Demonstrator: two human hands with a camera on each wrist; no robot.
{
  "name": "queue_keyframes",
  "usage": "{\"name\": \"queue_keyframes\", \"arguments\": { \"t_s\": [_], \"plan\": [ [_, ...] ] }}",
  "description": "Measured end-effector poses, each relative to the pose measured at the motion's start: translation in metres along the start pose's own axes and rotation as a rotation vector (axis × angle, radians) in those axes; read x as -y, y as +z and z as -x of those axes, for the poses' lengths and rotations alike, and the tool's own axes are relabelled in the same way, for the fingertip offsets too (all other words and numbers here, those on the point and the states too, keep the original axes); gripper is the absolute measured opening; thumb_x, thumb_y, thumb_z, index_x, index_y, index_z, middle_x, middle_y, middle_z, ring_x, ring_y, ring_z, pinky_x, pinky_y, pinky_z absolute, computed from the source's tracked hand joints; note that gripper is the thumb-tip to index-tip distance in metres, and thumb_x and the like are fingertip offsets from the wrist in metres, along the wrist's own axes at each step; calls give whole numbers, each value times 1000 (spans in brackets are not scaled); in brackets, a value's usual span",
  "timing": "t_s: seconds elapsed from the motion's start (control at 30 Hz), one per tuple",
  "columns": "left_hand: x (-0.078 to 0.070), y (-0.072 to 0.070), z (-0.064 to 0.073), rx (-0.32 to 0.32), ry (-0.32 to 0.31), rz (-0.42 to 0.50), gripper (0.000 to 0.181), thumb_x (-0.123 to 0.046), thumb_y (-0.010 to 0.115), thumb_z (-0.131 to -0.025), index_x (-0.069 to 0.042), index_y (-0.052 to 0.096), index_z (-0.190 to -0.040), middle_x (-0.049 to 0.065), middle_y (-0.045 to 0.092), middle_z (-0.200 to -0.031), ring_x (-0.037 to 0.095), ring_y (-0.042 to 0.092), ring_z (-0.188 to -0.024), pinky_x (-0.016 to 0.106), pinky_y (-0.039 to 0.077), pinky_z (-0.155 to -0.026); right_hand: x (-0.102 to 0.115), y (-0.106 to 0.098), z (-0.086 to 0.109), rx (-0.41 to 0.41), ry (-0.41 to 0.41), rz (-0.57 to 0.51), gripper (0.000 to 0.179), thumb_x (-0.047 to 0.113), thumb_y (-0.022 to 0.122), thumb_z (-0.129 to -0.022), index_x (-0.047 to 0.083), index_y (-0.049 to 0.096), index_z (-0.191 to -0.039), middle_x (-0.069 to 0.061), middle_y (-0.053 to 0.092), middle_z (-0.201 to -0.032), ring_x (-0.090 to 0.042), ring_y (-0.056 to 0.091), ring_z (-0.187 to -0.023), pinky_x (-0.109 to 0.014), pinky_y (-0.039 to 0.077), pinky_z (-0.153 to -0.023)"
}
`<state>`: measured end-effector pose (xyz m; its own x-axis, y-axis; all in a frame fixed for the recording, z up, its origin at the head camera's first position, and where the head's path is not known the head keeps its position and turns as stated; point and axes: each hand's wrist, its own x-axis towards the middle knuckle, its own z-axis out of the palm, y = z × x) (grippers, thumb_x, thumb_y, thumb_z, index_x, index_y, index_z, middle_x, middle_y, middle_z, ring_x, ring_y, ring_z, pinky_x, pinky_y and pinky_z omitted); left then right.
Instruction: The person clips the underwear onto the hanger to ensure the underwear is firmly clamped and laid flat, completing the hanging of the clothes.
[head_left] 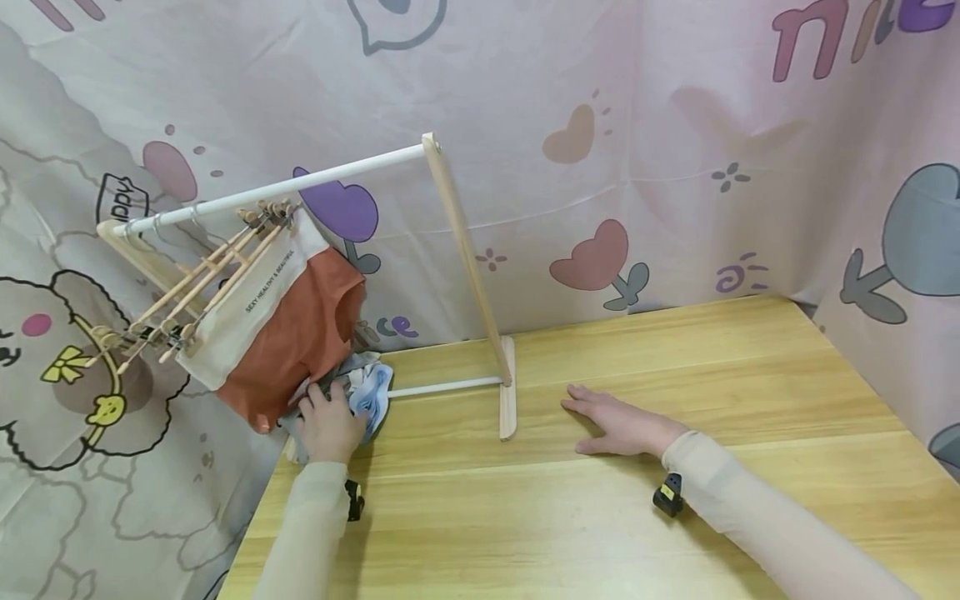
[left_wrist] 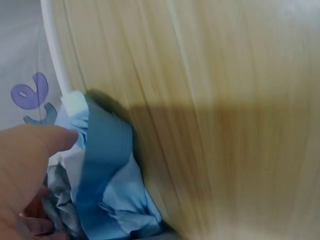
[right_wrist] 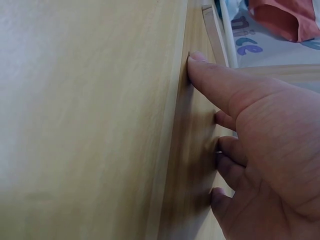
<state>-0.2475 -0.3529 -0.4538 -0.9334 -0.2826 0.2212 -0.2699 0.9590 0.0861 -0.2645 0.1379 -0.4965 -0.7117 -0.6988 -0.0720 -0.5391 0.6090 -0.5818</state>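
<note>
Wooden clip hangers (head_left: 243, 271): rust-and-white cloth briefs (head_left: 315, 312) hung.
Crumpled blue-grey cloth pile (head_left: 372, 388): seemingly left unhung, at left on wood-grain table (head_left: 525, 517).
Left hand (head_left: 330, 427): laid on pile; grip cannot be told.
Right hand (head_left: 624, 425): grip released.

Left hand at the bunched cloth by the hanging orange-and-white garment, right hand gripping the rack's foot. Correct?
Not gripping: head view shows the right hand empty, apart from the rack's foot. The left hand is at the bunched cloth by the hanging orange-and-white garment, as you say.
</note>
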Motion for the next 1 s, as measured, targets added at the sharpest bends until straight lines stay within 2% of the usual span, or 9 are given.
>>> {"name": "queue_keyframes", "arguments": {
  "t_s": [0.1, 0.27, 0.37, 0.5, 0.6, 0.73, 0.83, 0.9, 1.0],
  "plan": [
    [5, -1, -1, 31, -30, -14, 79, -36, 82, -92, 6, 45, -147, 43, 38, -148, 64, 40, -132, 80, 40, -101, -1, 1, 0, 1, 1, -4, 77, 34, 74, -102, -5, 41, -160, -30, 24, -174, -51, 25, -161, -68, 23, -128],
    [14, 3, -6, 128, -72, -5, 79, -35, 80, -92, 7, 42, -147, 45, 44, -141, 66, 40, -133, 81, 39, -102, -2, 2, 0, -3, 1, 0, 77, 34, 74, -102, -5, 41, -161, -30, 24, -174, -51, 25, -161, -68, 23, -128],
    [17, 6, -9, 175, -106, 22, 74, -28, 77, -93, 10, 42, -145, 44, 48, -141, 66, 42, -132, 82, 39, -101, -2, 3, 0, -4, 4, -2, 77, 33, 74, -102, -5, 41, -161, -30, 24, -174, -50, 25, -161, -68, 22, -129],
    [18, 9, -11, 204, -124, 47, 58, -20, 74, -94, 12, 52, -136, 41, 57, -136, 65, 47, -128, 81, 39, -100, -2, 2, -1, 0, 7, -14, 77, 33, 74, -103, -4, 41, -161, -29, 23, -174, -50, 24, -162, -69, 22, -129],
    [14, 10, -10, 189, -84, 52, 37, -17, 73, -92, 9, 64, -116, 37, 67, -122, 63, 55, -121, 82, 40, -97, -1, 1, -1, 2, 6, -11, 77, 34, 74, -103, -4, 41, -161, -28, 23, -175, -50, 24, -162, -69, 22, -129],
    [1, 12, -9, 164, 0, 64, 15, -15, 70, -85, -1, 65, -86, 29, 73, -100, 56, 63, -108, 82, 39, -97, 0, 0, 0, 1, 7, -6, 77, 34, 74, -103, -4, 41, -161, -29, 23, -174, -50, 25, -162, -68, 23, -129],
    [-14, 11, -7, 166, 52, 65, 15, -18, 71, -83, -5, 64, -81, 25, 74, -96, 53, 65, -105, 77, 41, -97, 0, 0, 1, 0, 8, -9, 77, 33, 74, -102, -5, 41, -161, -29, 23, -174, -50, 25, -161, -68, 22, -129],
    [-24, 11, -6, 167, 88, 60, 17, -20, 72, -84, -6, 64, -81, 23, 74, -94, 51, 66, -101, 73, 45, -90, 1, -1, 1, 1, 7, -10, 77, 33, 74, -103, -5, 41, -161, -29, 23, -174, -50, 24, -161, -69, 21, -129],
    [-34, 9, -6, 146, 131, 71, 24, -27, 73, -90, -9, 62, -78, 19, 72, -85, 46, 69, -88, 64, 50, -77, 1, 0, 1, 3, 8, -10, 77, 33, 74, -103, -5, 40, -161, -29, 23, -174, -50, 24, -161, -68, 21, -129]
  ]
}}
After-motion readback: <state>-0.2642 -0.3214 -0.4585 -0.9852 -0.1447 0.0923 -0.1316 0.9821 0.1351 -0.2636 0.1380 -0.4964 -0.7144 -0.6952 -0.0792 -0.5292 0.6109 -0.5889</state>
